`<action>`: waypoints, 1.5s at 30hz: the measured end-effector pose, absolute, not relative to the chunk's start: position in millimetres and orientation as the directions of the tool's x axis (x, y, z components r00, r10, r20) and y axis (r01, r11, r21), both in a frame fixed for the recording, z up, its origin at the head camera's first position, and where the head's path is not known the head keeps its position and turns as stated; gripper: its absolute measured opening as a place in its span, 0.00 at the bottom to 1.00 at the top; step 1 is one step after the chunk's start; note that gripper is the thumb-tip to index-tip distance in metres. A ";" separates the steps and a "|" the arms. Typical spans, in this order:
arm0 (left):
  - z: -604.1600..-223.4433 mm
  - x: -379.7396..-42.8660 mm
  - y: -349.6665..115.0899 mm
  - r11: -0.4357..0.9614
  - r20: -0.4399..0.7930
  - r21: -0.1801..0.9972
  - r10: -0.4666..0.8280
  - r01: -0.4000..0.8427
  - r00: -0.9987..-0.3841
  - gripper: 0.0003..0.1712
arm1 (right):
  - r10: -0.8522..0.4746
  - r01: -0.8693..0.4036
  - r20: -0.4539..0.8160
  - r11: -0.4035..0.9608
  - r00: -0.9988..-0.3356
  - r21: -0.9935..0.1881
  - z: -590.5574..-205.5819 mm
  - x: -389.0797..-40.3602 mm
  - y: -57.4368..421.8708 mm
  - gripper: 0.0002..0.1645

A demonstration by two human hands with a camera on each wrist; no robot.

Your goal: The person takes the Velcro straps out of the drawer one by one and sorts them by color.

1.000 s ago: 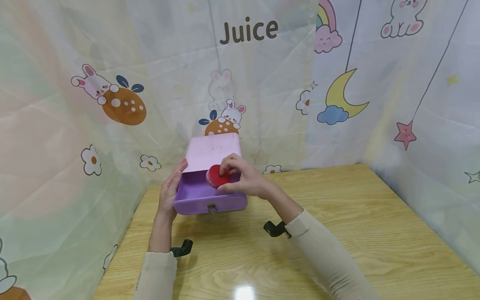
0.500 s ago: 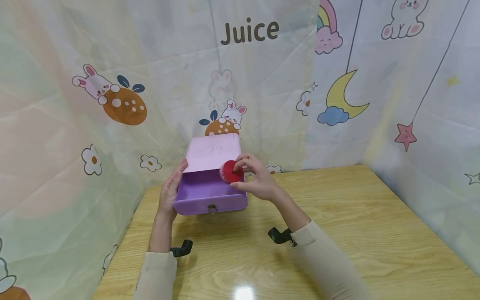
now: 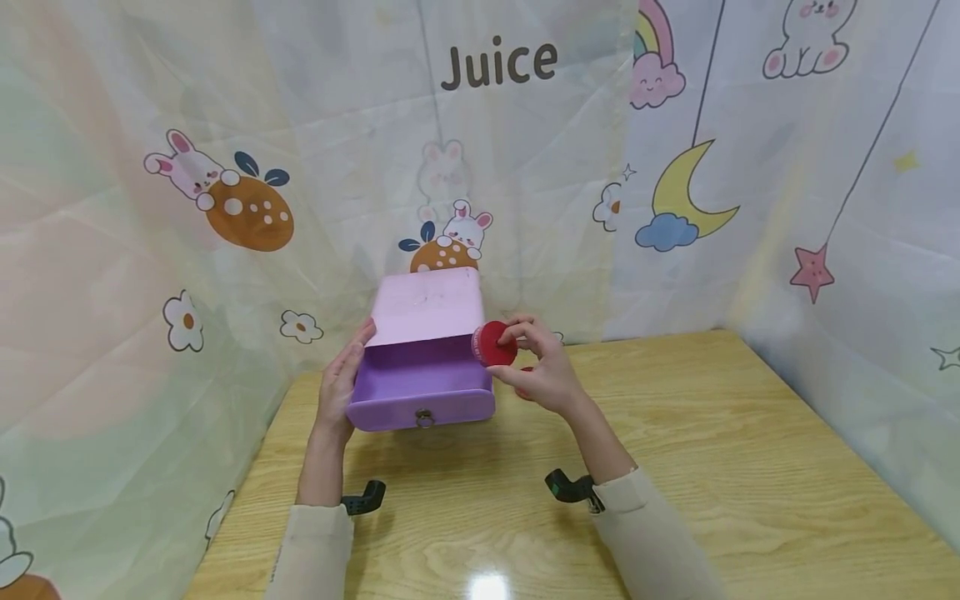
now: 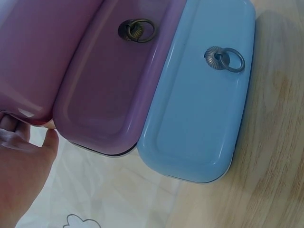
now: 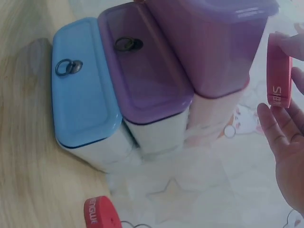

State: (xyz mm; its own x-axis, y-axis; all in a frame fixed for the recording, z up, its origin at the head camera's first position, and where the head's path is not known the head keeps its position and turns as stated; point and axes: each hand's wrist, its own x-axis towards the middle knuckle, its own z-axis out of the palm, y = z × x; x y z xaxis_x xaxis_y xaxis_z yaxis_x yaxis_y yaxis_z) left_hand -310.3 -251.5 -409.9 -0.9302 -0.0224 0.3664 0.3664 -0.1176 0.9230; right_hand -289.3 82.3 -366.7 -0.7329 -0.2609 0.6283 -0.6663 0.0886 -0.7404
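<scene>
The right grip (image 3: 542, 371) is closed in a pinch on a red roll (image 3: 489, 354), held up at the right front corner of the pulled-out purple drawer (image 3: 457, 407). The left grip (image 3: 337, 387) is not clenched: it lies with extended fingers along the left side of the pink casing (image 3: 427, 300), though its fingertips are partly hidden. Because the roll is pinched by fingers and thumb alone, a loose or off-centre pinch could let it twist out and drop into the drawer or onto the tabletop (image 3: 712, 433). Whether it clears the corner is hard to judge; a low pass could knock the drawer. With that drawer jutting beyond the closed purple front (image 5: 145, 71) and the blue front (image 4: 199, 104), a downward bump might tip the casing if the left side gave way. The second roll (image 5: 100, 211), on the tabletop right of the stack, could be nudged rolling by a careless descent.
</scene>
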 end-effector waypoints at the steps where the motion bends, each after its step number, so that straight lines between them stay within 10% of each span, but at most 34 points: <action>1: -410.2 -310.0 -251.5 -0.117 0.367 0.923 -0.022 0.367 -0.930 0.30 | -0.253 -0.661 0.624 0.093 -0.739 -0.744 -368.1 -288.8 84.2 0.21; 45: -411.1 -310.8 -252.3 -0.119 0.376 0.919 -0.020 0.376 -0.926 0.30 | -0.265 -0.437 0.348 0.492 -0.899 -0.753 -465.0 -350.1 128.7 0.21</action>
State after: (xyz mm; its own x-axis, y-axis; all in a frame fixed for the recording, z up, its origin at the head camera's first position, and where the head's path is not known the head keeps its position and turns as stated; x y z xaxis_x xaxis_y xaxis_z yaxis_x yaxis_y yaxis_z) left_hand -310.8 -252.3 -411.1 -0.9264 -0.0196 0.3761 0.3756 -0.1190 0.9191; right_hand -350.1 128.7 -465.0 -0.8992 -0.2647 0.3484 -0.4367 0.4919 -0.7532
